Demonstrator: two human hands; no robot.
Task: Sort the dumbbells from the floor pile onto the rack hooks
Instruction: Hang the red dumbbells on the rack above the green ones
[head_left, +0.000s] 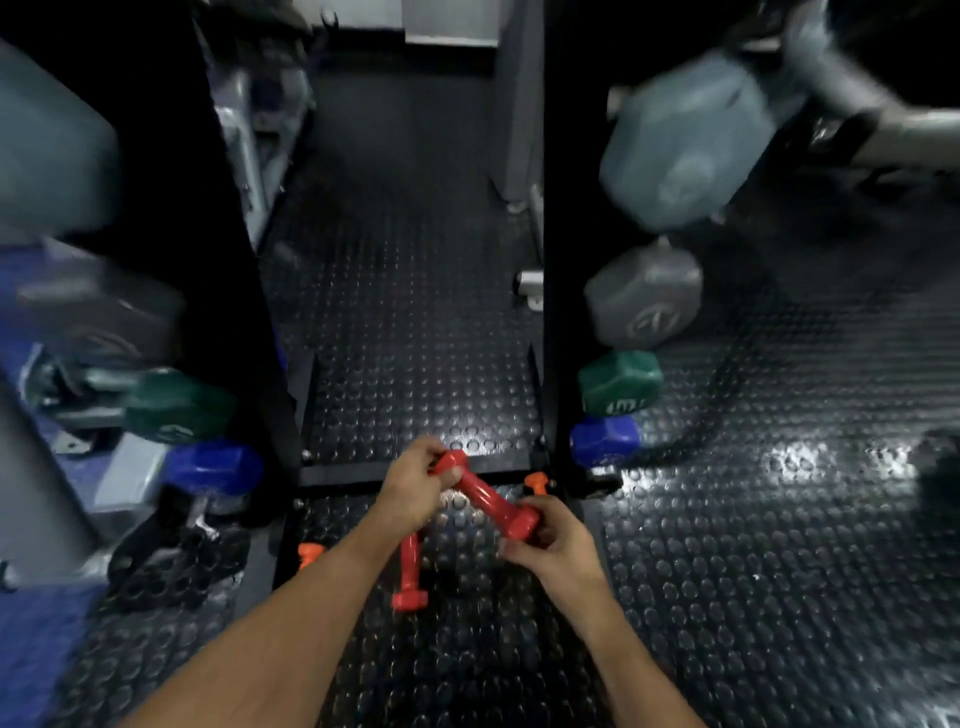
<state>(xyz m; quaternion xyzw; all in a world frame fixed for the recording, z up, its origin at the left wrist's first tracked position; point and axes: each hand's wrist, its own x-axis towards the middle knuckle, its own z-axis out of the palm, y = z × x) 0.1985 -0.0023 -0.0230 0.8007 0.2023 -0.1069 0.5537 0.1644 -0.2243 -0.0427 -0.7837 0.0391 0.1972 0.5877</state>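
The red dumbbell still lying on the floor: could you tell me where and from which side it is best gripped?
Grip the red dumbbell on the floor around its narrow handle, coming from above. It lies flat on the studded mat, its far end hidden under the left forearm, and its flared near head would stop a hand sliding off.

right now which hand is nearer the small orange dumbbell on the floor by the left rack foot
Left. The left hand grips the held red dumbbell up and right of the small orange dumbbell; the right hand is farther right.
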